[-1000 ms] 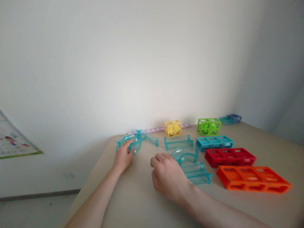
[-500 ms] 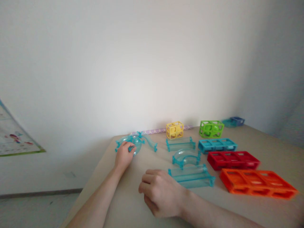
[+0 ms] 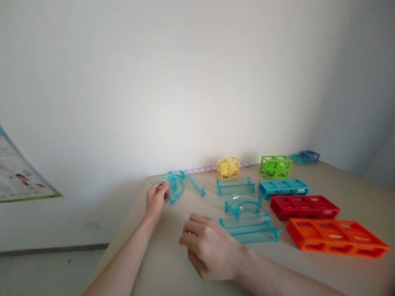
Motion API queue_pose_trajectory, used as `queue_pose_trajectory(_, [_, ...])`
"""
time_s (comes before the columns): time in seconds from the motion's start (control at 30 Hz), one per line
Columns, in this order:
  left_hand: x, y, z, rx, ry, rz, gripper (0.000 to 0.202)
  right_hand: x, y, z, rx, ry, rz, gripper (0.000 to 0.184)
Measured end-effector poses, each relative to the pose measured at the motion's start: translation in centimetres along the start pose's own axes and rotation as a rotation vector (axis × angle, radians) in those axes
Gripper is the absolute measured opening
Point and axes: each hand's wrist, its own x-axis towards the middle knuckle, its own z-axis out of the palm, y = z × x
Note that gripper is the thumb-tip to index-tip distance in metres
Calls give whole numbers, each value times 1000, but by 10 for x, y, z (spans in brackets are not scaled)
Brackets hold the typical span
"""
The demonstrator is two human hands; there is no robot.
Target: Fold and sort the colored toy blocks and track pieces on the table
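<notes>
At the far left of the table my left hand [image 3: 156,200] is closed on a translucent blue curved track piece [image 3: 178,192], gripping its near left side. Part of the piece is covered by the fingers, and it overlaps other blue pieces behind it. Closer to me, my right hand [image 3: 212,248] hovers over or rests on the table, fingers loosely bent and a little apart; nothing shows in it. Just right of that hand lie straight clear-blue track pieces [image 3: 251,230], with a curved pair [image 3: 242,204] beyond them. A wavy track piece [image 3: 194,183] lies behind my left hand.
On the right are an orange frame [image 3: 336,237], a red frame [image 3: 304,207] and a blue frame [image 3: 284,188]. Yellow [image 3: 227,168] and green cage blocks [image 3: 275,166] stand near the wall. Another straight piece [image 3: 236,187] and a purple box [image 3: 311,156] are farther back.
My left hand has drawn slightly left, and the curved track piece in its grip has turned and tilted. My right hand stays in nearly the same place.
</notes>
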Motion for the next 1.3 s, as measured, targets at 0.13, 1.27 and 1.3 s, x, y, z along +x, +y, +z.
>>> queue_pose_trajectory(0.13, [-16,11,6,-105,-217,-106,40,2,-3,-5,-48,146,130,54])
queue_pose_trajectory(1.27, [4,-17,-8,1098,-357,123,40,-3,2,5,122,148,-21,33])
queue_pose_trajectory(1.3, [3,-17,-8,1087,-344,115,42,-3,2,5,123,158,-24,33])
